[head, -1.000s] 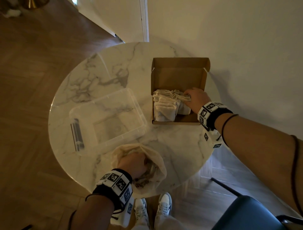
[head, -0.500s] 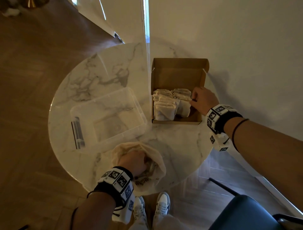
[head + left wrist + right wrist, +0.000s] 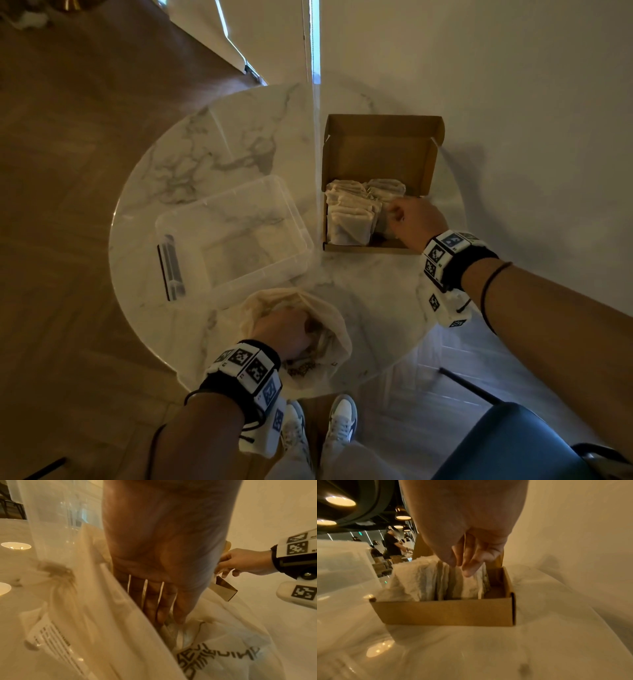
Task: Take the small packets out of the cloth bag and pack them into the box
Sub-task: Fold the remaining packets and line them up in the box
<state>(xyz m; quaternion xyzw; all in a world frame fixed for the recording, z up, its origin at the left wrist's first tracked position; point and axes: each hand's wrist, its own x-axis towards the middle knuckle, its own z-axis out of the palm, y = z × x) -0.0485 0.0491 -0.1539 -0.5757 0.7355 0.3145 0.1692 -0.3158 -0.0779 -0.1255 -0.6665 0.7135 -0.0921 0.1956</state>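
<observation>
Head view: cardboard box (image 3: 378, 154) far right on marble table (image 3: 239, 137), packets (image 3: 349, 216) upright inside; cloth bag (image 3: 329, 329) near edge.
Left wrist view: left hand (image 3: 163, 561) in bag, fingers (image 3: 150, 601) straight, slightly apart.
Right wrist view: right hand (image 3: 467, 534) fingertips (image 3: 469, 570) together, touching packet tops; grip unclear.

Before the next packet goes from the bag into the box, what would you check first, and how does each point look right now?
1. Box lid open: ok.
2. Free room in the box: ok, bare floor at its right end beside the packets.
3. Packets standing in rows: ok.
4. Left hand inside the bag: ok, fingers reach in straight.
5. Left hand has a packet: cannot tell, fingertips hidden in cloth.
6. Right hand clear of the box: not ok, its fingers touch the packet tops.
</observation>
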